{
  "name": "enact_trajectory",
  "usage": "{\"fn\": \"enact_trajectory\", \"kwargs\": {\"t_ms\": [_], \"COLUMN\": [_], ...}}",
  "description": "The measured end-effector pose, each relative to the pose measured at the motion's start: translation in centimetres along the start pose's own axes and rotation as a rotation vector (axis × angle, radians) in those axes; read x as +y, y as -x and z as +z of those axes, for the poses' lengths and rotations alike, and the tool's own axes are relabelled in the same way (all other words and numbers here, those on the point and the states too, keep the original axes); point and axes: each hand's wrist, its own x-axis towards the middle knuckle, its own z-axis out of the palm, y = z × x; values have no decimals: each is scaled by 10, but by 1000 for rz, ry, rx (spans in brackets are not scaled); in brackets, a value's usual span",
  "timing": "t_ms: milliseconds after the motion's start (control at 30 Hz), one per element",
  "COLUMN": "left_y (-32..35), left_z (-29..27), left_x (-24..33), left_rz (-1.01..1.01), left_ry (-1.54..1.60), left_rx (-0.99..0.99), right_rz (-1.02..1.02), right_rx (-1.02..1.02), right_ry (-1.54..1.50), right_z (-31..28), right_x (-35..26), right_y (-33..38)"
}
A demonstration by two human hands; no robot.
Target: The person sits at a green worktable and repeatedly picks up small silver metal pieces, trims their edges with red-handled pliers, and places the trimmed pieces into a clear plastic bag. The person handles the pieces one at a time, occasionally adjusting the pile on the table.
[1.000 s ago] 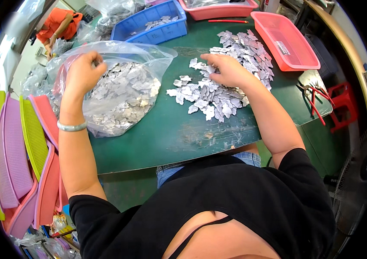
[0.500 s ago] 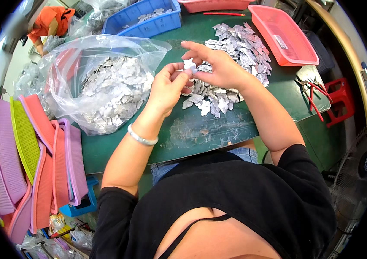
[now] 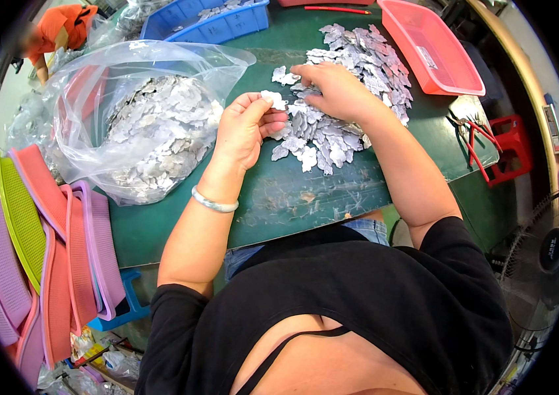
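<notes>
My left hand [image 3: 248, 128] pinches a small flat silver-grey metal piece [image 3: 275, 101] with a wavy outline between thumb and fingers. To its right, my right hand [image 3: 338, 92] hovers over or rests on a heap of similar metal pieces [image 3: 378, 66], its thumb and fingers apart. Some pieces [image 3: 284, 76] lie by its fingertips. Left of my left hand, a large clear plastic bag [image 3: 75, 131] gapes open on the green table [image 3: 259, 204], with many more of these pieces [image 3: 161, 131] inside.
A blue bin [image 3: 227, 27] with some pieces stands at the back. The pink tray [image 3: 437, 52] is at the right, above red-handled pliers [image 3: 473, 141]. Colourful plastic baskets [image 3: 23, 224] are stacked at the left. A fan [image 3: 549, 257] stands lower right; a person in orange [image 3: 62, 29] is far left.
My hands were together around a piece. They have parted: the left keeps a piece and has drawn slightly left, while the right has moved over to the heap.
</notes>
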Motion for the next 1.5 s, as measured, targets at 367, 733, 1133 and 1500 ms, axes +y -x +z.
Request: {"fn": "enact_trajectory", "kwargs": {"t_ms": [367,733,1133,1500], "left_y": [2,-1,4,3], "left_z": [0,-1,1,7], "left_x": [-5,-10,-5,-6], "left_rz": [-23,-53,-51,-74], "left_ry": [23,36,113,-51], "left_rx": [-5,3,-22,6], "right_rz": [273,15,-4,263], "right_rx": [-20,58,9,-19], "right_ry": [-555,140,-52,-553], "right_z": [-9,2,-8,-11], "right_x": [-17,4,-5,-18], "right_y": [-2,2,1,-2]}}
